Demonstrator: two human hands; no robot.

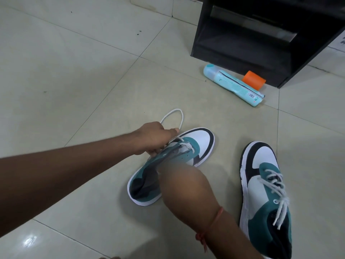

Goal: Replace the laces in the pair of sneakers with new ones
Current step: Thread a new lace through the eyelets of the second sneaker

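On the tiled floor, the left hand pinches the white lace of a sneaker (right hand blurred, grip unclear).

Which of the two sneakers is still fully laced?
The sneaker on the right, lying untouched with its white lace crossed up all its eyelets. The other sneaker is between both hands, its lace partly pulled out in a loop.

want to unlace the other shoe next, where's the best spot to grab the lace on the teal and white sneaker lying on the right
Probably the loose ends of the white lace near the collar of the teal, white and black sneaker. They hang free over the tongue, while the crossings nearer the toe lie flat and tight. Come from above, at the heel end, and pinch one end.
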